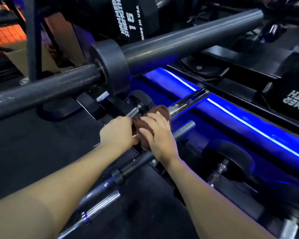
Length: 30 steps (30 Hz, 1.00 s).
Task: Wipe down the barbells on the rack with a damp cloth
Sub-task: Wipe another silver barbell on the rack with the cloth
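Dim gym, blue-lit rack (231, 107). Right hand (158, 131) presses brown cloth (160, 110) onto chrome barbell (186, 102), fingers flat. Left hand (118, 133), just beside, grips cloth's other end.

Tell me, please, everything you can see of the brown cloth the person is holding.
The brown cloth looks like soft, napped fabric, bunched into a wad rather than spread flat. It sits against the shiny chrome bar, just beside that bar's dark collar. The right hand lies over it with fingers spread, covering much of it, and the left hand grips its near edge. Whether it is damp cannot be told.
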### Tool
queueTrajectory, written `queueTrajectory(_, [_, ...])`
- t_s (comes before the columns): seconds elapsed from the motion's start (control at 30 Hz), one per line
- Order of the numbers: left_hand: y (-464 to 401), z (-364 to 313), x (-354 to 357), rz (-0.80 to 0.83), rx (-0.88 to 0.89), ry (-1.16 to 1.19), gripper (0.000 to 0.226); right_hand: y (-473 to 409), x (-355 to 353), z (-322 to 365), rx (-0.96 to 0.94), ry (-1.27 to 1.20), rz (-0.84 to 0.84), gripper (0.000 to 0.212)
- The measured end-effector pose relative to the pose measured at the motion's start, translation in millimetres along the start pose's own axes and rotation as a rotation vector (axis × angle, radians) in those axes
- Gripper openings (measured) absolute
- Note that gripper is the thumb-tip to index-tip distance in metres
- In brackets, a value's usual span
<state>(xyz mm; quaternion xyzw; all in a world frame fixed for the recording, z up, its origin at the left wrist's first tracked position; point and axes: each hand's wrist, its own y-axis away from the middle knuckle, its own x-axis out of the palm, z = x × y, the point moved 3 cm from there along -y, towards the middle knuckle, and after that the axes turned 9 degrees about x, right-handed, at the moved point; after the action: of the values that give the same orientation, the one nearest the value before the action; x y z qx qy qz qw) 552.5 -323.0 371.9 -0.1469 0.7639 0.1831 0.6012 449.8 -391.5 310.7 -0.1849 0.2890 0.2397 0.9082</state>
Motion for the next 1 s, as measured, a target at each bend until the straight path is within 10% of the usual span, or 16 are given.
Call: queueTrajectory(1.0, [-62,-53,5,0.114,0.041,0.064,0.050,-112,-85,-109,0.708,-0.481,-0.347,0.049])
